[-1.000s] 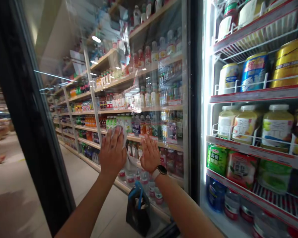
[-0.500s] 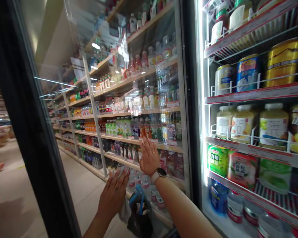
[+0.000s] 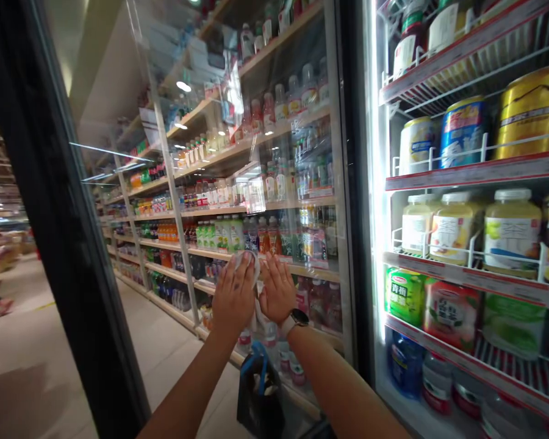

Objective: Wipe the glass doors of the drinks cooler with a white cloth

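Observation:
An open glass fridge door [image 3: 201, 122] stands in front of me, with store shelves visible through it. My left hand [image 3: 233, 299] presses a white cloth [image 3: 252, 263] flat against the glass, fingers stretched upward. Beside it my right hand [image 3: 278, 291] lies flat on the same pane, fingers spread, with a watch [image 3: 294, 318] on the wrist. The two hands almost touch.
The door's black frame [image 3: 50, 213] runs down the left. On the right the lit fridge shelves [image 3: 476, 174] hold cans, jars and bottles. A dark bag with blue handles [image 3: 260, 390] hangs below my arms. Drink shelves [image 3: 238, 213] line the aisle beyond the glass.
My left hand with the cloth went from mid-height down the glass, then back up and right, ending next to my right hand. The right hand stayed flat on the pane.

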`<state>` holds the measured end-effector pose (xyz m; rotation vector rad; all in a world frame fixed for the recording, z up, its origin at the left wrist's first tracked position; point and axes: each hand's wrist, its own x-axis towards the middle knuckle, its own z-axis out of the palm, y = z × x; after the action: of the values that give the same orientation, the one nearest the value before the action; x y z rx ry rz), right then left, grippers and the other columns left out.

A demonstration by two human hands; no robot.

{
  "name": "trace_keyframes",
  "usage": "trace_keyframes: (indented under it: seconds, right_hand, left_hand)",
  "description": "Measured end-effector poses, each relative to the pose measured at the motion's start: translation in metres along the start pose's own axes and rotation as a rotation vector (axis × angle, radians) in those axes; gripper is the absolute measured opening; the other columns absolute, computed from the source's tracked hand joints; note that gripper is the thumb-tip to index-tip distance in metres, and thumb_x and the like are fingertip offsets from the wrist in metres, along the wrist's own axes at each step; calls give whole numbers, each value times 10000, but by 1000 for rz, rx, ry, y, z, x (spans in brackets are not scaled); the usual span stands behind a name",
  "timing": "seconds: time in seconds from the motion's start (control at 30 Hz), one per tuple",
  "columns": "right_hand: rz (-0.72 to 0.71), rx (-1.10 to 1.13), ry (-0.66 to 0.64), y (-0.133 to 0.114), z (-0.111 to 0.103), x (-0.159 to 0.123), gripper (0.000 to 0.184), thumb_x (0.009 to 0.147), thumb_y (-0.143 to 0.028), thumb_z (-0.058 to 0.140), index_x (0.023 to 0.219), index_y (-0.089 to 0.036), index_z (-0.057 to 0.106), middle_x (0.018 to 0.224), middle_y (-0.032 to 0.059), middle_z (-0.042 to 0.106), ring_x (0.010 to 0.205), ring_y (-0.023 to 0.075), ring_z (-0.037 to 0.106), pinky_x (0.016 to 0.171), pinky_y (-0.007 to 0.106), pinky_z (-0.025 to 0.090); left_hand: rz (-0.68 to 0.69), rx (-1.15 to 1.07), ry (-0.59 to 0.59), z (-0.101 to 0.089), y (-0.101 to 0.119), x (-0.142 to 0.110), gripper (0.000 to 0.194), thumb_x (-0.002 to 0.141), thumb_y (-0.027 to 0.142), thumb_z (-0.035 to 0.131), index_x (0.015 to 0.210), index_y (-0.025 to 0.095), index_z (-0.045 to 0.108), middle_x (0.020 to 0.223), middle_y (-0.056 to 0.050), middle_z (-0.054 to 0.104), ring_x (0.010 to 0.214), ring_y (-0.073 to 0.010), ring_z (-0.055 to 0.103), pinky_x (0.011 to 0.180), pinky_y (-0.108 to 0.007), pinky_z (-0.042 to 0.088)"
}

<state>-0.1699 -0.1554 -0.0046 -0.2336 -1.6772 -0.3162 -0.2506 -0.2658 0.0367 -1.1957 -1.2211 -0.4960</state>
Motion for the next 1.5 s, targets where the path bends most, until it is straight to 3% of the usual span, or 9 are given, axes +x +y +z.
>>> trace_keyframes:
  seconds: [0.2, 0.27, 0.37, 0.57, 0.67, 1.1, 1.23, 1.4, 1.5]
  right_hand:
    - [16, -8, -48, 1, 5, -3, 783, 769, -178, 435, 1533, -102, 282, 1570, 127, 358, 1499, 256, 203, 1186, 488, 251]
    - [16, -6, -47, 1, 7, -3, 793, 759, -184, 441, 1533, -104, 286, 1563, 126, 371, 1495, 264, 213, 1182, 493, 256]
    - [12, -7, -32, 0, 6, -2, 783, 767, -184, 436, 1532, -108, 289, 1558, 121, 382, 1496, 260, 213, 1182, 485, 260]
    - [-2, -16, -16, 0, 0, 1, 722, 843, -187, 398, 1546, -118, 250, 1560, 114, 382, 1501, 237, 202, 1176, 455, 272]
    - [-5, -19, -7, 1, -1, 1, 673, 893, -210, 373, 1547, -120, 243, 1555, 119, 389, 1504, 232, 193, 1172, 446, 274]
    - [-1, -4, 8, 2, 0, 0, 657, 906, -226, 382, 1542, -119, 258, 1540, 127, 413, 1499, 241, 210, 1178, 465, 269]
    - [2, -8, 15, 2, -1, 0, 663, 910, -219, 379, 1550, -124, 237, 1548, 123, 401, 1497, 236, 218, 1175, 452, 278]
    - [15, -3, -22, 1, 1, -1, 684, 894, -219, 392, 1554, -138, 232, 1563, 122, 376, 1487, 245, 248, 1176, 480, 280]
    - [22, 3, -13, 1, 2, -2, 672, 893, -214, 393, 1547, -138, 256, 1560, 118, 382, 1492, 239, 235, 1184, 478, 270]
  left_hand:
    - [-6, -108, -73, -6, 25, -96, 479, 934, 129, 390, 1395, 140, 518, 1369, -108, 603, 1496, -196, 194, 1242, -398, 158]
    - [-5, -143, -81, -6, 29, -110, 483, 934, 128, 384, 1395, 165, 520, 1366, -93, 607, 1491, -191, 208, 1245, -402, 151]
    - [6, -137, -94, -7, 19, -86, 516, 925, 131, 400, 1434, 172, 473, 1416, -91, 559, 1491, -192, 206, 1247, -401, 145]
    - [-110, -22, -14, -7, -19, 19, 585, 913, 161, 440, 1494, 146, 369, 1539, -124, 384, 1498, -264, 169, 1225, -483, 208]
    - [-101, -33, 12, -4, -19, 28, 583, 911, 159, 448, 1489, 141, 377, 1526, -118, 413, 1500, -252, 172, 1229, -460, 198]
    - [5, -136, -84, -9, 24, -103, 528, 914, 124, 391, 1428, 198, 489, 1330, -74, 639, 1458, -178, 313, 1237, -363, 161]
    - [30, -122, -121, -14, 6, -72, 521, 921, 150, 396, 1434, 191, 482, 1386, -86, 589, 1451, -203, 328, 1235, -383, 152]
    - [-48, -12, -10, -22, -40, -1, 643, 901, 186, 466, 1524, 164, 309, 1523, -122, 411, 1488, -251, 218, 1225, -444, 194]
    - [-60, 18, 34, -23, -54, 14, 679, 893, 194, 481, 1537, 162, 269, 1550, -125, 357, 1493, -267, 188, 1219, -472, 209]
